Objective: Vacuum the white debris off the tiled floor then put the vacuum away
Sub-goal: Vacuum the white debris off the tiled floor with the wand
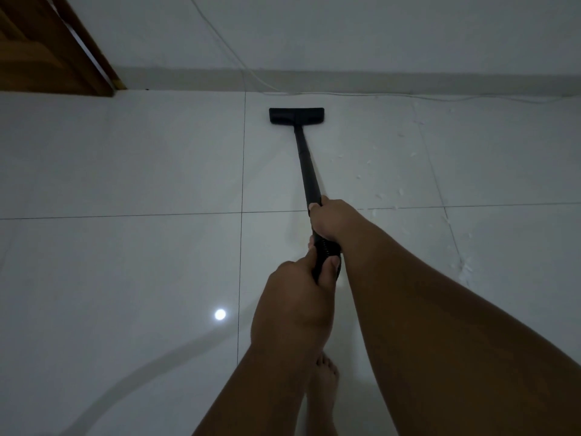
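- Head view, looking down: black vacuum wand [306,165] stretched out across the tiled floor [125,171], floor nozzle [296,115] flat on the tile, close to the skirting along the far wall [377,33].
- Right hand [330,220] wrapped round the wand further forward; left hand [294,287] clenched on the ribbed hose end just behind it, thumb on top. Both firmly closed on the vacuum, neither free.
- White debris [399,193] scattered to the right of the wand in a loose band: small flecks from near the wall down past the grout line, with a thicker clump [465,269] beside the right forearm.
- Tiles left of the wand showing no flecks, though dim light and glare make fine bits hard to rule out.
- Thin white cable [408,95] trailing down the wall and along its foot, right behind the nozzle; probably the vacuum's lead, cannot tell for certain.
- Wooden door [47,48] at upper left, bare foot [325,376] below the hands, round light reflection [220,314] on the gloss.
- Judged progress: well short of finished. Most visible debris not yet collected, right-hand strip untouched, putting away not begun. Vacuum body out of view.
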